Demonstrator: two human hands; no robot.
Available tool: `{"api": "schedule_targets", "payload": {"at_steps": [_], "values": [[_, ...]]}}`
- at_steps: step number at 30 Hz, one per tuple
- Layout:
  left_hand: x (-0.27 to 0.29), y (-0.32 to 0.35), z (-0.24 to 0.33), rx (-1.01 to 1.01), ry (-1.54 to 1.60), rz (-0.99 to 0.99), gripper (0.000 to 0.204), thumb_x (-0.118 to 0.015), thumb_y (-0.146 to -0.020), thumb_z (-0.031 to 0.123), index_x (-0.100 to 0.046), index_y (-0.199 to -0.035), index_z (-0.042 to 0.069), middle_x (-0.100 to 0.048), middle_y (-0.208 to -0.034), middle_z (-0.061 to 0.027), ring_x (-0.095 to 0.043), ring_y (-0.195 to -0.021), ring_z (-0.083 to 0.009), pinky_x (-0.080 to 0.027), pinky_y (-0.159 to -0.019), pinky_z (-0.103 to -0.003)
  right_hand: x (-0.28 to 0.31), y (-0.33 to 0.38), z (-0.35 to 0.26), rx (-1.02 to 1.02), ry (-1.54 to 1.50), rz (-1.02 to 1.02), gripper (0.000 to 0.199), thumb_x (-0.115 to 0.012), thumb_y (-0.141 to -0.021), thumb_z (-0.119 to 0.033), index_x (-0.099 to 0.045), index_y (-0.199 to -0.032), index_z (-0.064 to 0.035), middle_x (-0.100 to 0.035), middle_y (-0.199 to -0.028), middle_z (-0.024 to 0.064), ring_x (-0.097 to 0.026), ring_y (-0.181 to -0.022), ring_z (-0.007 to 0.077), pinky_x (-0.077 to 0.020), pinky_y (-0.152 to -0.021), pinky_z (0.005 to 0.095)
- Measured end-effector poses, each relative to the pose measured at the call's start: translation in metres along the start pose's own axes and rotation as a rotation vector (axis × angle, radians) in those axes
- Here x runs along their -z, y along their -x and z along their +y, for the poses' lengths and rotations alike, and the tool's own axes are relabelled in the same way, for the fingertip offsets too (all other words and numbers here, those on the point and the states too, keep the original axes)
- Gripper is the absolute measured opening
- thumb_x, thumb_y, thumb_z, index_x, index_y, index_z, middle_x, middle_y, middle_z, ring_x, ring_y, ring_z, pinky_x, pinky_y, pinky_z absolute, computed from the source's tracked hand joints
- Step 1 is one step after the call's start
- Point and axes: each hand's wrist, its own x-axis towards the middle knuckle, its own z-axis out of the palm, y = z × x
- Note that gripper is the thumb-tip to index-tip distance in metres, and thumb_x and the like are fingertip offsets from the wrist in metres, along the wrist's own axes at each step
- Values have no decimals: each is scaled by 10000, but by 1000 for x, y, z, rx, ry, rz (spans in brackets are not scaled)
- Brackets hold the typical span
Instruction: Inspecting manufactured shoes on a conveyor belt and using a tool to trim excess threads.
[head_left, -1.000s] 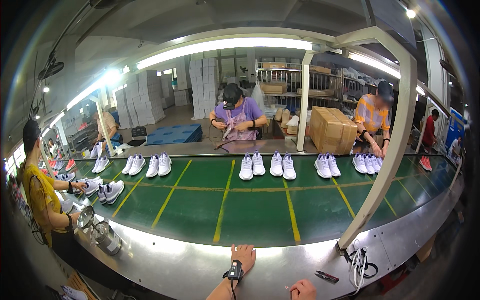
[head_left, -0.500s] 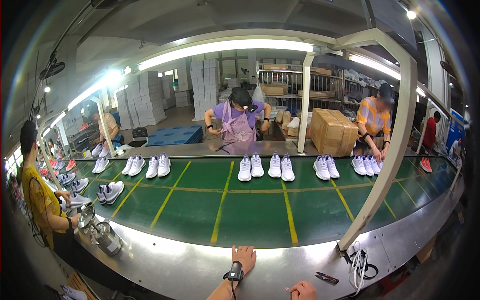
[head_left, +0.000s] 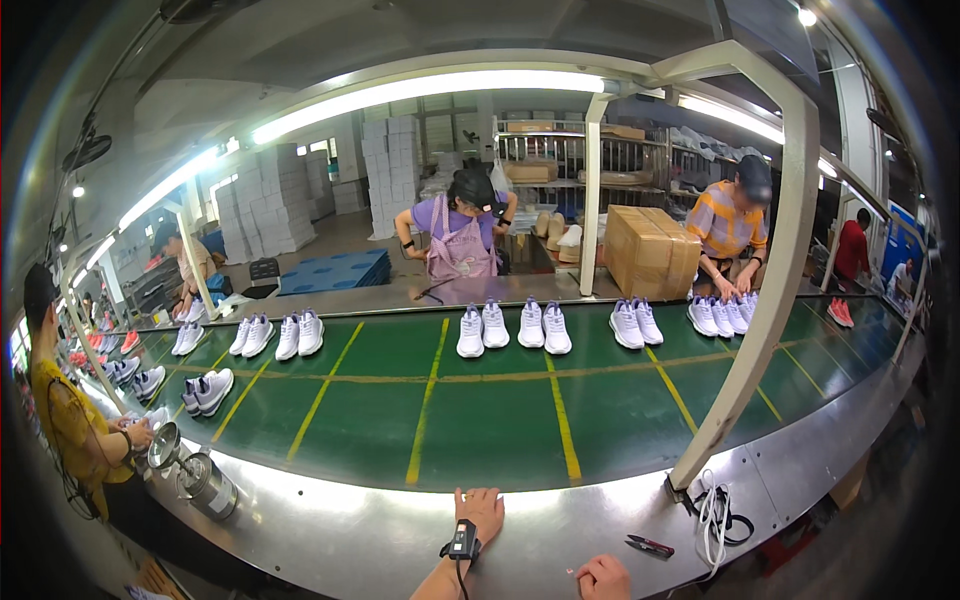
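My left hand (head_left: 480, 512) lies flat on the metal edge of the workbench, fingers stretched toward the green conveyor belt (head_left: 500, 430). A black device is strapped to that wrist, and a dark cable runs from it. My right hand (head_left: 603, 578) rests on the metal surface at the lower edge, its fingers curled in; no object shows in it. Just right of it lies a pair of small black-and-red thread snips (head_left: 650, 546). Across the belt stand white sneakers in pairs, the nearest pair (head_left: 482, 329) straight ahead at the far side, beyond reach of both hands.
A white post (head_left: 735, 400) rises from the bench at right, beside a coiled white cable (head_left: 713, 520). A metal canister with a round dish (head_left: 207, 485) stands at left. Opposite are a co-worker in purple (head_left: 465, 235), a cardboard box (head_left: 650, 253) and another co-worker handling sneakers.
The whole view has shifted slightly, while my hands keep their places on the bench. The co-worker in orange has lowered their head. At left, the co-worker in yellow has moved their hands.
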Motion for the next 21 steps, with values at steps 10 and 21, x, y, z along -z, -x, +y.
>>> {"api": "schedule_targets", "payload": {"at_steps": [10, 21], "values": [[4, -6, 1, -34, -33, 47, 196, -557, -846, 224, -627, -985, 105, -639, -964, -76, -570, -983, -267, -310, -989, -560, 33, -60, -9, -145, 3, -673, 155, -558, -796, -221, -681, -872, -164, -653, -857, 67, -621, -774, 292, -494, -701, 396], [-2, -144, -66, -41, -18, -296, 225, -590, -803, 261, -656, -966, 121, -589, -1017, -125, -587, -961, -309, -470, -811, -439, -11, -333, 73, -126, -77, -612, 231, -586, -801, -165, -630, -1008, -70, -663, -881, 92, -637, -828, 235, -497, -729, 328]]}}
